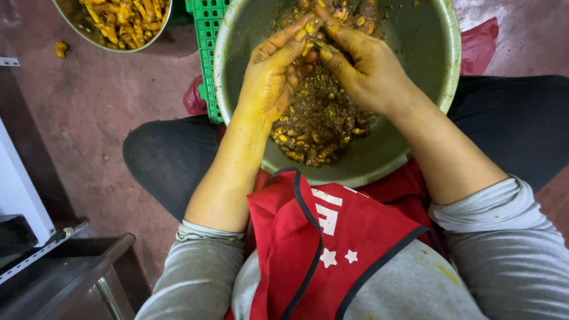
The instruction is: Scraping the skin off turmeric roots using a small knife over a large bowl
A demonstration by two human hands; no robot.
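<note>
While pinched between thumb and fingertips of the left hand, a small yellow root piece, held over the far side of the large metal bowl. Right hand closed around a thin blade, only its tip visible, edge laid against the piece; both hands stained deep yellow and touching at the fingertips. Below the hands, inside the bowl, a heap of dark brown peelings flecked with yellow scraps, filling the bowl's middle and near side. At upper left, well apart, a second metal bowl with orange-yellow cleaned roots piled to the rim; one stray piece on the reddish floor beside it. Between the two bowls, a green plastic crate. Large bowl resting on the lap, above a red apron with dark trim, grey sleeves pushed up the forearms. Judged well advanced: many roots already cleaned, much peel shed; number of unpeeled roots left not discernible, any remainder hidden under the hands and the waste.
</note>
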